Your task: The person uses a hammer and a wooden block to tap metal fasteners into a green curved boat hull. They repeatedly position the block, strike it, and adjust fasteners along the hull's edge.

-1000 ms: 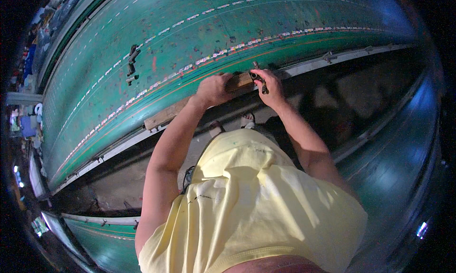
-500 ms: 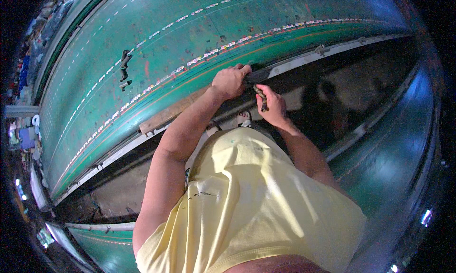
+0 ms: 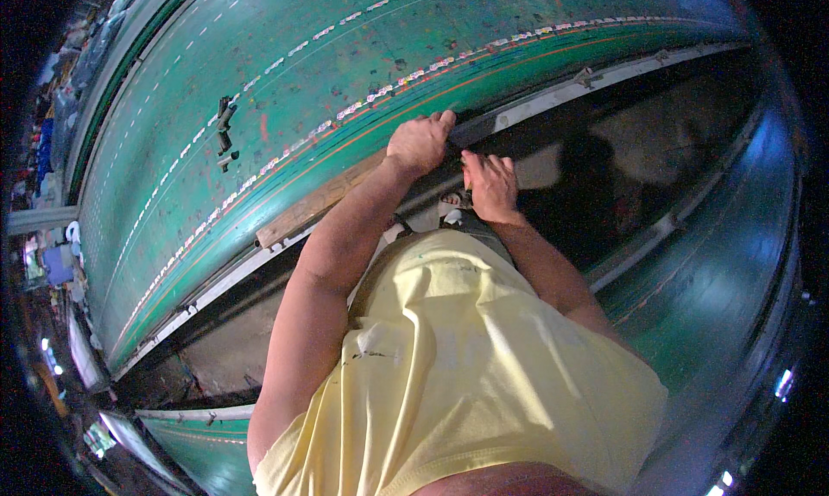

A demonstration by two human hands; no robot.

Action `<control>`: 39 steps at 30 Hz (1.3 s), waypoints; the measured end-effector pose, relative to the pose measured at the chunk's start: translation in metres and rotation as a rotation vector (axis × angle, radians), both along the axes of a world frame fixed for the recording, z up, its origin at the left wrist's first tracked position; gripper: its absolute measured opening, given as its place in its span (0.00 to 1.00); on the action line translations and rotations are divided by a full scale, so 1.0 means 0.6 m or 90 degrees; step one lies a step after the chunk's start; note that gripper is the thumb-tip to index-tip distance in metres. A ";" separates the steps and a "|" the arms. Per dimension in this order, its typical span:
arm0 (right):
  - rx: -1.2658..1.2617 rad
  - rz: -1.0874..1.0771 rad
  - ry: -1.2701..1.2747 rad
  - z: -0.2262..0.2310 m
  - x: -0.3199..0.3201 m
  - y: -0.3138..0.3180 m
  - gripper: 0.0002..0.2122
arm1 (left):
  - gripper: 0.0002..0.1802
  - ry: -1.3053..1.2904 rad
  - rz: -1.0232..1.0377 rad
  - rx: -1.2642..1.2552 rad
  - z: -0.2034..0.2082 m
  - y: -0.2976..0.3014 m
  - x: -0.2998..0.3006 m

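Note:
My left hand [image 3: 420, 142] is closed at the near edge of a long green table [image 3: 311, 90]. Its fingertips curl over the dark part of the pale metal rail [image 3: 544, 106] that runs along this edge; what they grip is hidden. My right hand [image 3: 492, 185] is just below and to the right, under the rail, fingers bent with the index finger reaching up toward the edge. Only a small dark bit shows at those fingers, too little to name.
A wooden strip [image 3: 315, 204] lies along the table edge by my left forearm. Several dark metal pieces [image 3: 224, 133] sit in a row on the green surface. Behind me runs another green table [image 3: 691, 271]. My sandalled foot [image 3: 451, 201] stands in the aisle.
The dark ridged tool that stuck out of my right hand is now mostly out of sight. That hand has turned and its fingers have shifted upward. My left hand stays at the edge.

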State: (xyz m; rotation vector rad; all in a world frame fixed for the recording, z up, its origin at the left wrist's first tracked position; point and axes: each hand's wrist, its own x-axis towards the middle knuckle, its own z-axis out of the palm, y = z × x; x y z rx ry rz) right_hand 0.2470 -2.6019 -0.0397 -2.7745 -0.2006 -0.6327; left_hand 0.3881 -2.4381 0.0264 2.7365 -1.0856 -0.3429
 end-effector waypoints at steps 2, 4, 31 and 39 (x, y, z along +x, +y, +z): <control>0.050 -0.039 -0.034 -0.001 -0.003 0.004 0.14 | 0.15 0.007 0.002 -0.011 0.006 0.000 -0.003; 0.343 -0.063 -0.007 -0.023 -0.008 0.022 0.11 | 0.15 0.004 -0.007 -0.033 0.002 0.001 -0.005; 0.169 -0.009 0.233 0.070 -0.002 -0.008 0.14 | 0.16 -0.004 -0.006 -0.059 -0.001 0.008 -0.003; 0.025 -0.008 0.045 0.017 0.004 -0.008 0.17 | 0.14 -0.004 0.010 -0.055 -0.016 0.006 -0.002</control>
